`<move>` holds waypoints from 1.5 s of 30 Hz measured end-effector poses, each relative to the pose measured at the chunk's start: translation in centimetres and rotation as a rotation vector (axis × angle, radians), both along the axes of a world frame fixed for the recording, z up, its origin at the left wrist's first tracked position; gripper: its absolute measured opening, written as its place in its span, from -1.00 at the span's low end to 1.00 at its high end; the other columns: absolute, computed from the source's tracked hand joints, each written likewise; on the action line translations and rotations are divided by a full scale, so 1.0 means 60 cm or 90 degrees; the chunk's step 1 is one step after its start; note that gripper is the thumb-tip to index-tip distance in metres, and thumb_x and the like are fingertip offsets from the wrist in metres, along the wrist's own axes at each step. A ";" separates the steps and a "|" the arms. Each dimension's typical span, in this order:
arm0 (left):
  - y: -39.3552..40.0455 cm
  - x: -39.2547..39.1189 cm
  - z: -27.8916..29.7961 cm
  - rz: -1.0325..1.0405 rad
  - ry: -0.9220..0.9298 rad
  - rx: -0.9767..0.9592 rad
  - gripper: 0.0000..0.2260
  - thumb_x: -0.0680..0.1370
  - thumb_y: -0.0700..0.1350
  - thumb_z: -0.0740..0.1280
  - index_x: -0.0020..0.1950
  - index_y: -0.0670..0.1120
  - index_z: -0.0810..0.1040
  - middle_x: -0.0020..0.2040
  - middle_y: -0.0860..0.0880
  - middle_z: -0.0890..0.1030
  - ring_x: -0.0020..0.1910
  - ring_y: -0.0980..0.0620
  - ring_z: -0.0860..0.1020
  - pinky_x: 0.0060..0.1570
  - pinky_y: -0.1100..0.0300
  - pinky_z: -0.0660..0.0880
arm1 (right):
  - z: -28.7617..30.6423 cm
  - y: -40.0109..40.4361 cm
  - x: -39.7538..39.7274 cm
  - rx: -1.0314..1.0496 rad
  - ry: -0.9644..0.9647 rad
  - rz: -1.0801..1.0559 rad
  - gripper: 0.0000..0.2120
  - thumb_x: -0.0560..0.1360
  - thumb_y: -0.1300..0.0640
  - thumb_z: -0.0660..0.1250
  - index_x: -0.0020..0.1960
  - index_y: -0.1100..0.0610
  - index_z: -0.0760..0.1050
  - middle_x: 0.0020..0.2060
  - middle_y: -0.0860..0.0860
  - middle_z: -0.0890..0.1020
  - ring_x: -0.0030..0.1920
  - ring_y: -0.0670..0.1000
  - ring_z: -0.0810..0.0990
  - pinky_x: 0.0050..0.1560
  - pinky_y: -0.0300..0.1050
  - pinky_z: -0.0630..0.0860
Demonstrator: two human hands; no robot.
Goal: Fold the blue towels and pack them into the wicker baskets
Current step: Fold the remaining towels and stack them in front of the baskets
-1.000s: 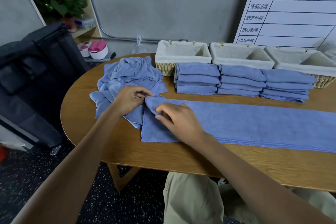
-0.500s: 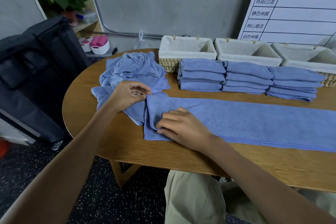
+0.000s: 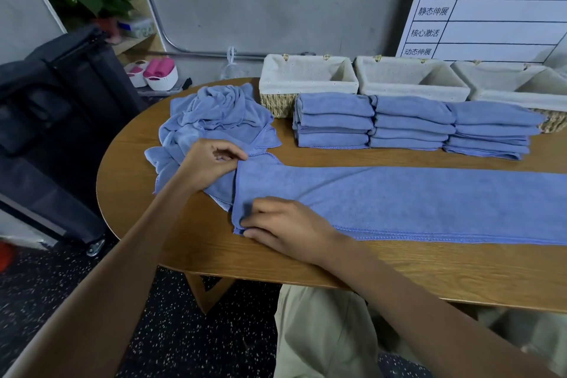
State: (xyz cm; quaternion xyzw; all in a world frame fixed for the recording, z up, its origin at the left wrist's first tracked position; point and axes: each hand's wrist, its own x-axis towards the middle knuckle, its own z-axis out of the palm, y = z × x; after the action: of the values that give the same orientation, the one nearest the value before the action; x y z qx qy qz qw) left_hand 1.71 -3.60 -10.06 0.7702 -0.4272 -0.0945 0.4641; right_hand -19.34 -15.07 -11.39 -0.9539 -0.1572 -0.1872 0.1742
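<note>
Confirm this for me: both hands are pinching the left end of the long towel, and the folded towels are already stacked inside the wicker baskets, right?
Not quite. The head view shows the folded towels stacked on the table in front of the wicker baskets, not inside them. The rest holds: the left hand and right hand pinch the left end of the long towel.

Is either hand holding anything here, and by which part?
Both hold the long towel at its left end: the left hand pinches the far corner, the right hand pinches the near corner.
</note>
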 end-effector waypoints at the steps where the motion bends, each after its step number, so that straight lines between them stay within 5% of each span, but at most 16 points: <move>1: -0.001 -0.001 -0.002 0.016 -0.008 0.007 -0.66 0.50 -0.41 0.37 -0.15 0.04 0.70 -0.09 0.14 0.71 -0.02 0.10 0.66 0.10 0.20 0.58 | 0.005 -0.002 -0.006 0.018 0.009 -0.001 -0.65 0.59 -0.03 0.18 0.05 0.13 0.67 -0.16 0.01 0.56 -0.11 0.01 0.56 -0.18 -0.11 0.50; 4: -0.014 -0.014 0.005 0.102 -0.069 0.030 -0.59 0.51 -0.43 0.26 -0.25 0.04 0.68 -0.11 0.11 0.71 -0.11 0.00 0.66 -0.01 0.03 0.60 | 0.018 -0.024 -0.029 0.073 -0.026 -0.050 -0.73 0.62 -0.02 0.21 0.01 0.07 0.65 -0.13 -0.04 0.58 -0.07 -0.01 0.56 -0.12 -0.06 0.53; 8: -0.074 -0.100 0.029 0.142 -0.179 -0.037 -0.67 0.52 -0.41 0.23 -0.11 -0.08 0.71 -0.04 0.00 0.68 -0.24 0.17 0.58 -0.21 0.24 0.50 | 0.027 -0.117 -0.045 0.075 -0.122 -0.273 -0.72 0.58 -0.01 0.20 -0.08 0.10 0.63 -0.15 0.01 0.61 -0.12 0.11 0.57 -0.16 0.02 0.53; 11: -0.127 -0.170 -0.002 0.025 -0.187 0.045 -0.71 0.60 -0.26 0.25 0.23 -0.06 0.65 0.21 0.00 0.64 0.11 0.11 0.60 0.17 0.10 0.50 | 0.017 -0.186 -0.065 0.045 -0.007 -0.419 -0.56 0.52 -0.13 0.08 0.05 0.10 0.62 -0.03 0.04 0.61 0.00 0.19 0.59 -0.07 0.08 0.53; 13: -0.138 -0.187 -0.029 -0.010 -0.229 0.189 -0.65 0.68 -0.07 0.20 0.48 0.01 0.45 0.50 0.03 0.42 0.49 0.02 0.34 0.44 -0.03 0.29 | -0.003 -0.210 -0.092 0.000 0.096 -0.428 -0.42 0.52 -0.26 -0.02 0.30 0.03 0.54 0.27 0.04 0.56 0.29 0.18 0.50 0.20 0.13 0.45; 16: -0.136 -0.183 -0.032 -0.046 -0.261 0.371 -0.50 0.70 0.18 0.03 0.63 0.10 0.11 0.64 0.13 0.02 0.62 0.05 -0.07 0.55 -0.13 -0.06 | -0.017 -0.229 -0.131 -0.041 0.202 -0.412 -0.29 0.53 -0.43 -0.15 0.58 -0.13 0.16 0.60 -0.04 0.14 0.59 0.10 0.07 0.51 0.12 0.09; 20: -0.127 -0.188 -0.020 -0.051 -0.299 0.462 -0.31 0.58 0.40 -0.05 0.64 0.16 -0.10 0.64 0.15 -0.19 0.61 0.00 -0.22 0.51 -0.26 -0.17 | -0.004 -0.238 -0.164 -0.040 0.236 -0.367 -0.16 0.43 -0.55 -0.28 0.61 -0.17 -0.01 0.62 -0.08 -0.06 0.61 0.07 -0.10 0.56 0.16 -0.03; 25: -0.121 -0.189 -0.030 -0.040 -0.346 0.500 -0.09 0.30 0.64 -0.28 0.60 0.29 -0.19 0.63 0.13 -0.25 0.61 -0.13 -0.23 0.47 -0.41 -0.12 | -0.009 -0.233 -0.199 -0.078 0.229 -0.290 -0.30 0.52 -0.47 -0.12 0.60 -0.24 -0.01 0.61 -0.13 -0.10 0.61 0.01 -0.17 0.57 0.08 -0.15; 31: -0.148 -0.230 -0.020 -0.017 -0.351 0.473 -0.12 0.32 0.62 -0.32 0.60 0.30 -0.14 0.63 0.14 -0.21 0.62 -0.12 -0.21 0.46 -0.42 -0.12 | 0.004 -0.237 -0.205 -0.003 0.285 -0.297 -0.26 0.48 -0.49 -0.16 0.60 -0.24 -0.07 0.61 -0.18 -0.14 0.59 -0.05 -0.26 0.57 0.08 -0.22; 37: -0.142 -0.219 -0.034 -0.039 -0.352 0.510 -0.16 0.34 0.61 -0.31 0.58 0.33 -0.21 0.62 0.17 -0.25 0.61 -0.07 -0.25 0.50 -0.36 -0.15 | 0.001 -0.312 -0.257 -0.006 0.290 -0.414 -0.11 0.34 -0.56 -0.45 0.59 -0.26 -0.10 0.60 -0.19 -0.13 0.60 0.00 -0.22 0.56 0.10 -0.19; 41: -0.143 -0.212 -0.019 -0.047 -0.358 0.515 -0.08 0.28 0.64 -0.38 0.59 0.31 -0.14 0.62 0.17 -0.25 0.61 -0.08 -0.24 0.48 -0.37 -0.15 | -0.006 -0.374 -0.329 -0.013 0.313 -0.495 -0.18 0.37 -0.52 -0.39 0.58 -0.28 -0.17 0.59 -0.21 -0.20 0.59 -0.04 -0.28 0.56 0.06 -0.25; 45: -0.218 -0.289 -0.006 -0.094 -0.390 0.398 -0.18 0.43 0.53 -0.32 0.63 0.22 -0.03 0.63 0.19 -0.18 0.62 0.01 -0.21 0.50 -0.34 -0.12 | -0.005 -0.374 -0.337 -0.007 0.314 -0.499 -0.29 0.49 -0.45 -0.28 0.60 -0.25 -0.17 0.60 -0.17 -0.20 0.59 0.00 -0.29 0.56 0.09 -0.26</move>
State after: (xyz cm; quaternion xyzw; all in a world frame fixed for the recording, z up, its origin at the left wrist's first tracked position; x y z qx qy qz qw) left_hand -15.61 -16.68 -10.43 0.8334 -0.5499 -0.0196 0.0528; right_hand -39.54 -37.49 -11.69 -0.9582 0.2608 -0.0054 0.1175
